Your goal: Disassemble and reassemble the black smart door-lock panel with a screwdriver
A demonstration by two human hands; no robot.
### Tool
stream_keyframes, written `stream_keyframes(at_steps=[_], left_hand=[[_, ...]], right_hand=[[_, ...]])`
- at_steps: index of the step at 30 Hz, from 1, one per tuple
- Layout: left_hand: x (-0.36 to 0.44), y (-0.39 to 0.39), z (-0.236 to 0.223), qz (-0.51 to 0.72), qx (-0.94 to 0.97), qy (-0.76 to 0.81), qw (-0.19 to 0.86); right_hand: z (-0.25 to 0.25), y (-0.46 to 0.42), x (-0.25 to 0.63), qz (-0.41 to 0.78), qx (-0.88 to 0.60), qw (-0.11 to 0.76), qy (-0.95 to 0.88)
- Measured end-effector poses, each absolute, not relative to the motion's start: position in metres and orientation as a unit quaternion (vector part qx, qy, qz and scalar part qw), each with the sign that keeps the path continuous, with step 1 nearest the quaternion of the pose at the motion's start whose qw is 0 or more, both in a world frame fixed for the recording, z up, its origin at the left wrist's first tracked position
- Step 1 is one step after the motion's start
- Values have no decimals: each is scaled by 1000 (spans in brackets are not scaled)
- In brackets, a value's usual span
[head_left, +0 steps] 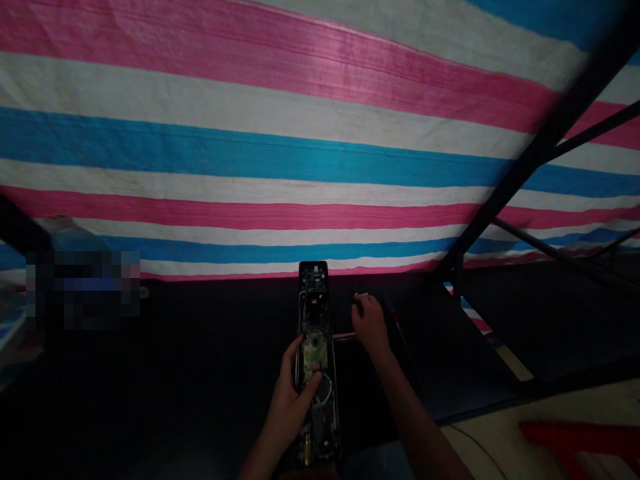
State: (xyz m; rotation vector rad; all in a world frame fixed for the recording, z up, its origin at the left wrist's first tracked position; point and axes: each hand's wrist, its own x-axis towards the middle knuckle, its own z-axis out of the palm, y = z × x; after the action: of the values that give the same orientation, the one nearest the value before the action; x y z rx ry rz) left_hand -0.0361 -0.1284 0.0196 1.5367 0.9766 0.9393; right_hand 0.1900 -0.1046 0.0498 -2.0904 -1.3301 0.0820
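A long black electronic device housing (317, 317), which looks like an opened smart door lock, lies lengthwise in front of me. Its inside shows circuit boards, a greenish square part, white wires and a brass-coloured cylinder near my end. My left hand (290, 393) grips the housing around its middle, thumb over the inner parts and fingers along the left edge. To the right of the housing, my right hand (369, 325) is closed above the table, fingers curled together. A small pale bit shows at its fingertips, too dark to name. Just beyond it lies a screwdriver (391, 308) with a dark handle.
The black table (210, 373) runs left and right, with another dark tabletop (560, 313) beyond a gap. A striped tarp (250, 153) hangs behind, with a black metal frame (525, 167) on the right. A red object (575, 437) is low at the right.
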Motion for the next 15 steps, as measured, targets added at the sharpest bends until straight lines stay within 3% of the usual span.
stream_keyframes(at_steps=[8, 11, 15], left_hand=[[-51, -139, 14, 372, 637, 399, 545], [-50, -136, 14, 378, 636, 399, 542], [-49, -135, 14, 370, 637, 402, 544]], right_hand=[[44, -53, 206, 83, -841, 235, -480], [48, -52, 211, 132, -825, 271, -479], [65, -54, 220, 199, -765, 381, -479]])
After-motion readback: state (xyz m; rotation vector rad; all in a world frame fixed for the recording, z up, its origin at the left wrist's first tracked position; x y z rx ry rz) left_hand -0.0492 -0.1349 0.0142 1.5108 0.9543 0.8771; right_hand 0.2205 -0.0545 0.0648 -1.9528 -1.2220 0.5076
